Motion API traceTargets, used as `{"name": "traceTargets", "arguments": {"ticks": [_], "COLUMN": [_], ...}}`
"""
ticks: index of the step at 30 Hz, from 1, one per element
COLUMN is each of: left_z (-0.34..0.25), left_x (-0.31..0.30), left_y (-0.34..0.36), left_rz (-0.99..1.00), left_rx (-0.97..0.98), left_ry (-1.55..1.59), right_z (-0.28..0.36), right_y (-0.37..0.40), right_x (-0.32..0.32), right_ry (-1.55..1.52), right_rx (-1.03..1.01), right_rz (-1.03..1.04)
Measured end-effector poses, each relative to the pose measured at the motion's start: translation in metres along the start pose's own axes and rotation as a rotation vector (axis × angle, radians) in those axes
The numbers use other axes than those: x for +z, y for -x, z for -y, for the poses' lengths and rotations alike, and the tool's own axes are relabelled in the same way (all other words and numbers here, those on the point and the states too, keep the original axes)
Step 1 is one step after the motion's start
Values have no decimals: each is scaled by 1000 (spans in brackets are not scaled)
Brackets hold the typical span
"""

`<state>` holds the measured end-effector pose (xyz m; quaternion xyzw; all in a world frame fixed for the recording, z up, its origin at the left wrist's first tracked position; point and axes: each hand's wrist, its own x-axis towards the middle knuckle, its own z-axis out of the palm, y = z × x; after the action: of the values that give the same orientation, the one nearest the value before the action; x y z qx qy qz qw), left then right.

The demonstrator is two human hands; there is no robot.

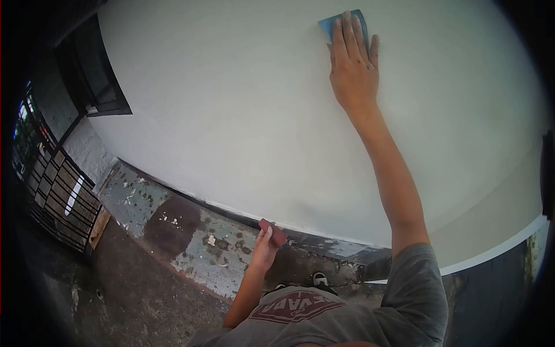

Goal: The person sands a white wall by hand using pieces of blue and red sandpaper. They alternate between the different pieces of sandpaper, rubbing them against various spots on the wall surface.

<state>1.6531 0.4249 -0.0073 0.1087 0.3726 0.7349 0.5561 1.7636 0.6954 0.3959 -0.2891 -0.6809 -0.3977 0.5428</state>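
High on the pale wall (231, 115), my right hand (355, 75) presses a blue-grey sheet of sandpaper (328, 26) against the surface. Its fingers lie straight over the sheet, whose corners stick out on both sides. Down near the foot of the wall, my left hand (264, 248) is closed around a folded reddish-brown piece of sandpaper (276, 234). Part of that piece is hidden by the fingers, and a bit of blue shows at its lower edge.
A worn concrete ledge (193, 246) with peeling paint runs along the wall's base. To the left are a dark-framed window (98, 69) and a black metal gate (60, 194). My shoes (319, 279) stand on the concrete floor (136, 283) close to the wall.
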Motion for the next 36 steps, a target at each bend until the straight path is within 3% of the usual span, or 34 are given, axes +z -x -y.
{"name": "traceTargets", "arguments": {"ticks": [2,4,9,12,19,21,24,29,31,36], "left_z": [-1,-1,-2,-4,1,5,6,4,-4,-12], "left_x": [-3,-2,-11,-16,-2,-2,-7,-23,-25,-20], "left_y": [2,6,15,11,-2,-3,1,9,10,5], "left_rz": [9,17,-1,11,16,16,9,-15,-21,-28], "left_rx": [-17,-15,-19,-9,-34,-20,-12,2,11,35], "left_ry": [-9,-16,-21,-22,-29,-30,-15,0,5,-12], "right_z": [7,24,42,17,-31,-30,-3,18,10,-26], "right_y": [16,64,169,137,-28,-34,24,144,143,21], "right_x": [5,3,-7,-7,-9,-9,-5,-11,-18,-18], "right_ry": [-19,-50,-223,-146,80,-51,-92,-201,-213,-33], "right_rx": [12,2,-258,-450,-302,-179,-201,-560,-657,-543], "right_rz": [17,177,431,427,32,-15,89,507,570,264]}}
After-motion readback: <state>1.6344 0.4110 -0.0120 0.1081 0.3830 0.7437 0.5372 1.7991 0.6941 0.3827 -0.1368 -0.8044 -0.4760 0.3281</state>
